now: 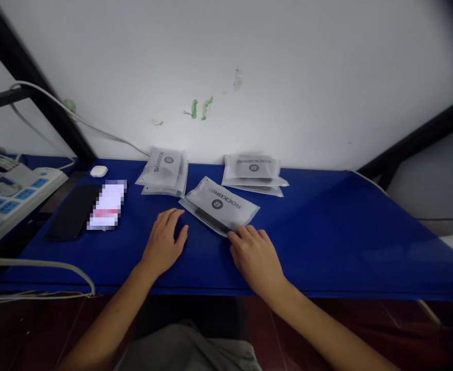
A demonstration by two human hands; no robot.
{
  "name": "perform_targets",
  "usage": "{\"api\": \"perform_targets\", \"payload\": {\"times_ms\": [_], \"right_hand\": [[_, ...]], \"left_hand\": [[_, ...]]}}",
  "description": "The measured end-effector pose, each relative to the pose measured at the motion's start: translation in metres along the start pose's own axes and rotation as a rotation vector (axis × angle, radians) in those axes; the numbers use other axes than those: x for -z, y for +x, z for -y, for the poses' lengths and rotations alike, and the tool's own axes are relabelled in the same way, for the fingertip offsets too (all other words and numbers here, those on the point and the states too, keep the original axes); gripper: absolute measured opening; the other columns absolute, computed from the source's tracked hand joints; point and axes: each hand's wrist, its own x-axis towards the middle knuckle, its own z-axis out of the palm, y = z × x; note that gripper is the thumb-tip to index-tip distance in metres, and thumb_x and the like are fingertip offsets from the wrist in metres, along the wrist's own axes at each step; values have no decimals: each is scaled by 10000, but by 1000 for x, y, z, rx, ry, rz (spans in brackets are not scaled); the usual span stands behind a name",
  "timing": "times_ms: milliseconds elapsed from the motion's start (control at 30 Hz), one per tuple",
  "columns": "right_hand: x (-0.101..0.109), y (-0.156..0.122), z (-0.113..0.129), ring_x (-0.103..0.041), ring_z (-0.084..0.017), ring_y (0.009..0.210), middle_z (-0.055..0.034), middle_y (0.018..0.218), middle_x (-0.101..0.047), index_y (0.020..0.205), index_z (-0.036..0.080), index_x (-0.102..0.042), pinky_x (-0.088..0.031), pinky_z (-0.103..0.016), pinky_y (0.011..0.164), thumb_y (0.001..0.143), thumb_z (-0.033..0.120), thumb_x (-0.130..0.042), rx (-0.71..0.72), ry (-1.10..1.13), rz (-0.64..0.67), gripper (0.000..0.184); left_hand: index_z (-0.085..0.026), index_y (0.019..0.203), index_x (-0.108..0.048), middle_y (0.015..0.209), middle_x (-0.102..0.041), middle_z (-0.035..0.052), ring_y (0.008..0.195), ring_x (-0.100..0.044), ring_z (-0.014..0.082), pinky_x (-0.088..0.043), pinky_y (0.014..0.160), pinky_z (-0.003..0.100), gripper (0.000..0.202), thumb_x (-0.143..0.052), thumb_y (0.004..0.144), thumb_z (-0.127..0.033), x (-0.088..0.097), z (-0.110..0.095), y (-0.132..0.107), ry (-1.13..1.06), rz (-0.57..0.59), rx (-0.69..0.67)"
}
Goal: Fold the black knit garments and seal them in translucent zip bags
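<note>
A frosted plastic zip bag [226, 202] with ROCKBROS printing lies slantwise on the blue tabletop, something dark showing inside along its near edge. My right hand [255, 255] has its fingers closed on the bag's near right edge; the fingertips are partly hidden. Left of the bag, my left hand [164, 242] rests open over the table, thumb apart from the fingers and holding nothing. Its fingertips are close to the bag's left corner. Behind are two small stacks of similar bags, a left stack [162, 167] and a right stack [253, 167], both near the wall.
On the left lie a black phone [72, 211], a lit phone with a blurred screen [108, 205] and a white earbud case [99, 171]. A white power strip [21, 198] with plugs and cables stands beyond them. Dark metal frame bars [52, 77] flank the blue table [338, 237].
</note>
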Motion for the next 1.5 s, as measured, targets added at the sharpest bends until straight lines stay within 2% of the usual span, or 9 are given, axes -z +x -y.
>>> {"api": "perform_targets", "payload": {"times_ms": [133,300,500,833,1033,1267,1367,1500], "right_hand": [[3,-16,13,-490,-195,697,-41,759,-622,742,199,-598,-239,-326,611,738,29,-583,38,113,-31,170],[1,-17,17,-489,-184,716,-22,786,-632,796,198,-608,-243,-320,613,791,54,-574,142,242,-35,148],[-1,-13,5,-508,-172,743,-33,845,-658,852,180,-631,-279,-316,629,863,92,-535,259,294,-31,131],[3,-28,-21,-562,-183,826,-48,971,-695,929,176,-669,-357,-301,663,930,159,-466,318,386,-67,204],[0,-29,-25,-572,-192,888,-66,1039,-698,922,179,-678,-409,-323,707,934,155,-441,317,398,-51,238],[-9,-25,-5,-564,-205,872,-93,1022,-698,959,160,-674,-422,-329,689,918,140,-461,267,335,-107,217],[-13,-19,1,-565,-214,881,-95,1035,-690,982,146,-663,-423,-332,693,904,132,-493,247,342,-128,187],[-17,-13,2,-573,-211,919,-102,1074,-676,1070,154,-637,-439,-340,732,909,191,-518,203,471,-136,204]], "left_hand": [[-178,1185,-543,1144,-604,107,1104,-545,241,-467,977,445,288,-464,920,-257,3,2,1,19,-129,4],[-181,1110,-602,1111,-625,94,1060,-564,241,-484,941,429,249,-471,913,-261,8,7,1,66,-164,24],[-165,1128,-609,1114,-629,108,1064,-563,248,-486,931,425,269,-474,919,-265,11,9,-5,102,-152,8],[-175,1074,-621,1055,-652,89,1008,-596,225,-497,890,402,214,-499,909,-235,12,2,-11,87,-173,-80],[-193,1067,-624,1061,-660,83,993,-607,228,-503,875,410,208,-513,902,-254,13,1,-12,96,-143,-97],[-195,1126,-611,1133,-653,99,1057,-597,262,-489,896,447,258,-510,902,-270,12,-5,-12,185,-118,-102],[-185,1166,-592,1187,-632,112,1107,-580,264,-473,939,452,288,-499,908,-271,10,-8,-14,197,-65,-130],[-186,1252,-540,1298,-571,129,1198,-529,279,-431,1003,479,362,-485,918,-315,10,-8,-17,208,19,-124]]}}
